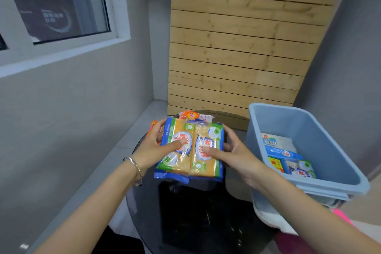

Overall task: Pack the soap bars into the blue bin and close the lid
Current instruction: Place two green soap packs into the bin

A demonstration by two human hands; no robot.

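Both hands hold a stack of wrapped yellow soap bars (190, 163) above a round black table (195, 216). My left hand (156, 150) grips the stack's left edge with its thumb on top. My right hand (233, 150) grips the right edge, thumb also on top. The open blue bin (334, 156) stands to the right and holds several wrapped soap packs (288, 161) on its floor. More soap packs (190, 115), orange and white, lie on the table behind the stack. I cannot see the bin's lid for certain.
A wooden slatted panel (247, 47) leans against the grey wall behind the table. A window (55, 6) sits in the left wall. A pink object (342, 218) shows below the bin at the right.
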